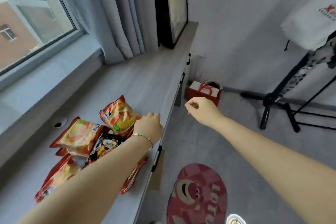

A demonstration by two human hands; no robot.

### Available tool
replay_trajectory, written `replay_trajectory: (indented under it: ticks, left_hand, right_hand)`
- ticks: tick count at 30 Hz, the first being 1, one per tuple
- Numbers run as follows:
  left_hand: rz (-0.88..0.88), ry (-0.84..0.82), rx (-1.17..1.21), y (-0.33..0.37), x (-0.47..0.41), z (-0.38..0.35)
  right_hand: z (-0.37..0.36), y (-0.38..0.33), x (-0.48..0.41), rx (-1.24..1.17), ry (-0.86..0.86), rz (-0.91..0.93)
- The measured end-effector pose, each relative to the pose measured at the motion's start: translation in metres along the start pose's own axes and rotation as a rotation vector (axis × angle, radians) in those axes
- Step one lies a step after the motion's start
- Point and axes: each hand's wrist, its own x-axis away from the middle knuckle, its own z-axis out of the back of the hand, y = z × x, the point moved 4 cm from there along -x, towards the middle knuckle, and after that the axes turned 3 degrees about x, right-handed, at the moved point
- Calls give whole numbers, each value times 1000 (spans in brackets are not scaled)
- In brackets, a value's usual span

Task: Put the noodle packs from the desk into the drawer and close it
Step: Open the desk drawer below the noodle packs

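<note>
Noodle packs (85, 143) lie heaped on the grey surface (138, 82) near its right edge. The left hand (149, 127) rests beside the far pack, fingers curled, state unclear. The right hand (201, 110) hovers over the floor, fingers loosely curled, empty, drawer handle (156, 158) below

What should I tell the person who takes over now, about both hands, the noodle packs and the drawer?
Left hand: over the desk beside the noodle packs, fingers curled; whether it grips a pack cannot be told.
Right hand: in the air past the desk edge, fingers loosely curled, holding nothing visible.
Packs: all in view lie in a pile on the desk.
Drawer handle: near the pile; the drawer looks shut.
Done: nothing visible.
Left: open the drawer, put the packs in, close it.
</note>
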Motion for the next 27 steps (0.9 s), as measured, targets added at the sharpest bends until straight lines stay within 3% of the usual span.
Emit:
replay_trajectory:
  ticks: [6, 15, 18, 22, 27]
  left_hand:
    - [-43, -177, -320, -25, 23, -110]
    - [-144, 113, -160, -60, 23, -145]
    - [-132, 100, -153, -61, 24, -147]
    - [-119, 36, -169, -60, 23, -148]
    - [-95, 1, -218, -60, 23, -147]
  right_hand:
    - [-89, 64, 9, -15, -180, -142]
    - [-207, 107, -4, -48, -387, -284]
    - [-246, 106, -19, -262, -410, -441]
    - [-292, 113, -32, -743, -434, -767]
    - [-297, 118, -30, -882, -469, -843]
